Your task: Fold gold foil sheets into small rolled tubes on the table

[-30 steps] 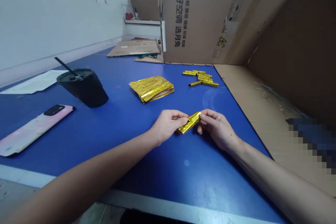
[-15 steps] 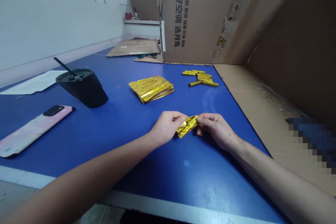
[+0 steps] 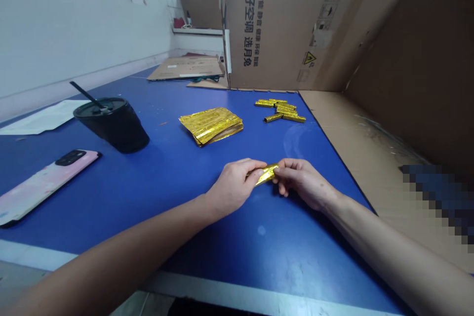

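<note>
Between my two hands, low over the blue table, is a small gold foil sheet [image 3: 268,174], partly rolled or folded. My left hand [image 3: 237,181] pinches its left end, thumb in front and fingers behind, hiding that end. The right end is pinched by the thumb and fingers of my right hand [image 3: 299,180]. Beyond my left hand lies a stack of flat gold foil sheets [image 3: 212,125]. Several narrow gold rolls [image 3: 286,109] lie in a loose group farther back, to the right of the stack.
A black cup [image 3: 113,123] with a straw stands at the left, behind a pink and white phone [image 3: 48,185]. White paper [image 3: 42,117] lies past them. Large cardboard [image 3: 281,24] rises at the back, and more cardboard [image 3: 340,143] borders the table's right edge.
The foil between my hands has become narrower and more closed up. My left hand has turned over it, its fingers now covering more of the left end. My right hand has barely moved.
</note>
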A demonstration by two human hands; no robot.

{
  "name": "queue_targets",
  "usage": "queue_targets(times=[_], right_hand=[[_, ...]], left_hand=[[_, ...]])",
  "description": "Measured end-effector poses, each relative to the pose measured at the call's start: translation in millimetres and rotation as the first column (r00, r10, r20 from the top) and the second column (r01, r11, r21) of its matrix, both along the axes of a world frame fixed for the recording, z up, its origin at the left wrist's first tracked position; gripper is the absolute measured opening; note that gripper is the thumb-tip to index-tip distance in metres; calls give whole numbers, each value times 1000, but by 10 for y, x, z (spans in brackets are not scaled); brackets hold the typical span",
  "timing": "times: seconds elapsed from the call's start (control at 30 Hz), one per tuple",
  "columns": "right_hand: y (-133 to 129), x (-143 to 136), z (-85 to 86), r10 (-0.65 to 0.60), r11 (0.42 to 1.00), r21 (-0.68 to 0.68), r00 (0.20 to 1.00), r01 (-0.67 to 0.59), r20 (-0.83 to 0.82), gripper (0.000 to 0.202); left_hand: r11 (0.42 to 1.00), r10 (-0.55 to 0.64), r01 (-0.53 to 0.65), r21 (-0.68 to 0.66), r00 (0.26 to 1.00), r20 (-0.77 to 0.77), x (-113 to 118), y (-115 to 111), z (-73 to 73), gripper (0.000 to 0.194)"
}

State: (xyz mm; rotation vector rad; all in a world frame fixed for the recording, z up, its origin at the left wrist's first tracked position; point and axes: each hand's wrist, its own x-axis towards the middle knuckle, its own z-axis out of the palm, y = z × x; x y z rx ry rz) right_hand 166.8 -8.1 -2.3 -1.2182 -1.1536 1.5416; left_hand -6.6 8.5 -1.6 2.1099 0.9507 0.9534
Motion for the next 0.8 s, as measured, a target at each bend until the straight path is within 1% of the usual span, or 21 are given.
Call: queue_targets(times=[0.2,0.37,0.53,0.7,0.8], right_hand=[[-8,25,-39,-19,1000,5,998,20,-66,13],[0,34,-56,-83,996,24,990,86,-114,15],[-2,21,-40,-139,990,11,980,142,-144,16],[1,29,-51,-159,987,5,972,163,-174,15],[14,38,-56,-165,986,-2,966,168,-198,15]], left_hand=[[995,-83,83,58,997,-1,-2,-20,17,25],[998,-60,60,14,998,1,-13,-9,6,24],[991,-26,32,-132,998,48,9,35,-45,28],[939,-52,97,-329,988,142,16,99,-90,36],[915,-60,128,-382,981,184,15,114,-89,35]])
